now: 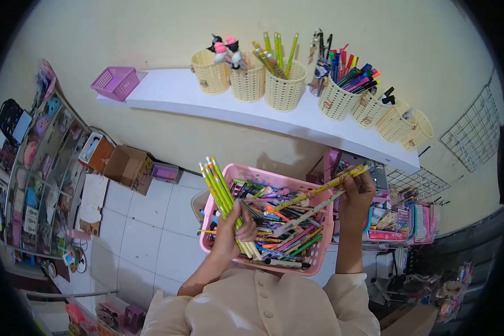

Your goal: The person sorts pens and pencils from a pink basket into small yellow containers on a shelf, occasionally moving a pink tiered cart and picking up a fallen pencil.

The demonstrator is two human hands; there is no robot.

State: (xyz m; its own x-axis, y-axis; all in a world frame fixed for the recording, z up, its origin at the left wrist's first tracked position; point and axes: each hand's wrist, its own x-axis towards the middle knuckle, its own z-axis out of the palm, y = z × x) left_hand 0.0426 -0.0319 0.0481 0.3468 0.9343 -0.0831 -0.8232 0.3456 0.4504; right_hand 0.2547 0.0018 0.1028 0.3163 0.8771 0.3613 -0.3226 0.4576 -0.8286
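Observation:
My left hand (235,231) is wrapped round a bunch of yellow-green pencils (220,193), their eraser ends pointing up and away. In my right hand (357,193) a patterned yellow pencil (313,191) is pinched near one end, slanting down to the left. A pale, slim stick-like piece (308,215) runs below it toward the same hand. Both hands are over a pink plastic basket (326,246) heaped with loose pens and pencils (285,224) in many colours. The left wrist hides part of the basket's near left side.
Above the basket, a white wall shelf (168,89) carries several cream woven cups. One cup (285,87) holds similar green pencils; another (339,99) holds coloured markers. A purple basket (115,83) sits at the shelf's left end. Cardboard boxes (127,168) stand on the tiled floor.

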